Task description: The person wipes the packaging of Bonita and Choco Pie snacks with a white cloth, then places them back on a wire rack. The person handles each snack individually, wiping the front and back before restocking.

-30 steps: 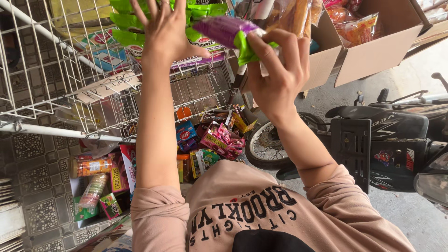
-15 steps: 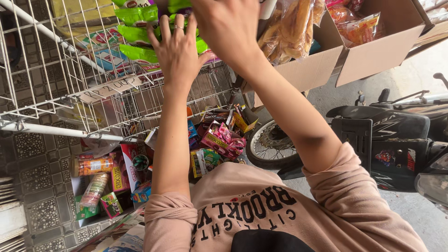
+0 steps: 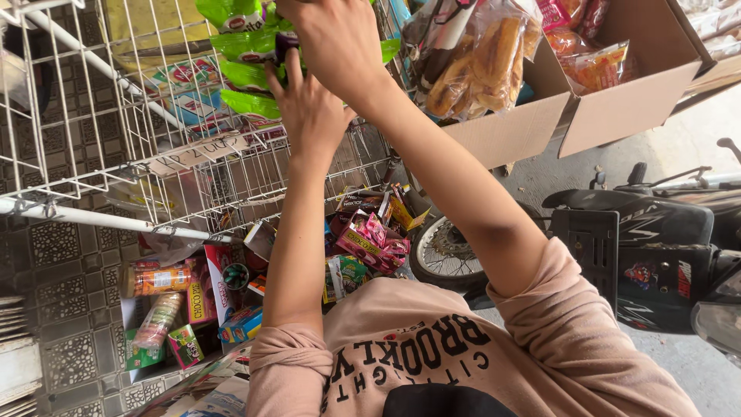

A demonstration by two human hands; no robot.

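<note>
Green snack packets (image 3: 245, 76) fill the white wire basket (image 3: 93, 116) under both hands.

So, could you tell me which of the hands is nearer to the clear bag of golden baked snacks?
Right. The right hand is beside the clear bag of golden baked snacks; the left hand sits lower, farther away.

Both arms raised overhead; left hand (image 3: 309, 108) open, fingers spread; right hand (image 3: 336, 42) above it, fingers curled.

Green snack packets (image 3: 247, 73) crowd the wire rack's (image 3: 93, 116) top edge; hanging bread bags (image 3: 478, 62) block its right side, bare wire left
</note>
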